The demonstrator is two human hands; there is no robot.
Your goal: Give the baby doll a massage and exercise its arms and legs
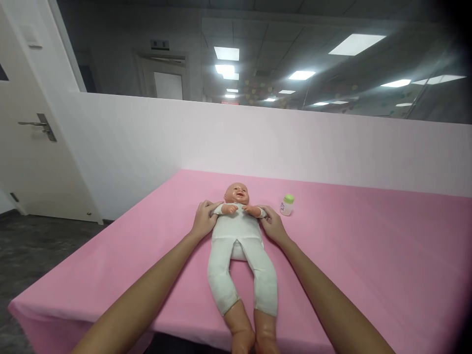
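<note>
Both hands grip the plastic baby doll in white clothes (239, 236) at mid-frame on the pink-covered table (368, 255): left hand (204, 220) and right hand (272, 223) pinch its shoulders. Small green-capped bottle (286, 204) stands near, upper right of the doll.

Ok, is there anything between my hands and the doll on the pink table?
Nothing visible. The left hand and right hand already rest against the doll at its shoulders. The small bottle stands apart, beyond the right hand.
</note>
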